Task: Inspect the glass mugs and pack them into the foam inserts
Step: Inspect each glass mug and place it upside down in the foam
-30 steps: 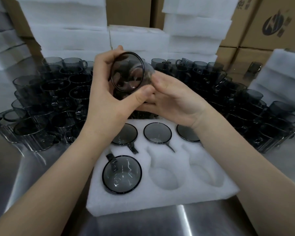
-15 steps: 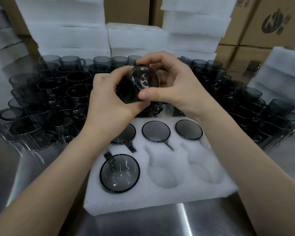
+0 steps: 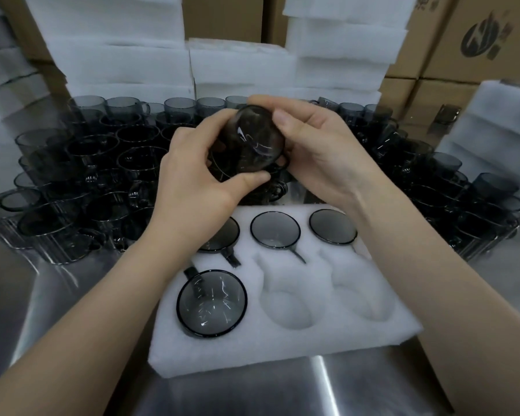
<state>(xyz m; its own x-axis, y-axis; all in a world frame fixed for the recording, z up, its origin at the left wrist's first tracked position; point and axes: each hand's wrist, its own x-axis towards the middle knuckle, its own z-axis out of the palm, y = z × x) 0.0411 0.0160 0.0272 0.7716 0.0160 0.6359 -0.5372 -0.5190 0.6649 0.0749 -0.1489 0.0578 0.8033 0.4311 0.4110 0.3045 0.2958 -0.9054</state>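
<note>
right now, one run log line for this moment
step: inspect | left hand + right hand: grip smoky grey glass mug, not yet in white foam insert | seated mugs: four | empty pockets: two, near row

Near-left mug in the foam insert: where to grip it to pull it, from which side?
From straight above, pinching the round top edge of the near-left mug, probably its near-right arc. The body is sunk in the foam insert, so its sides are walled off, and its handle lies in a slot at far left with little room for fingers.
</note>
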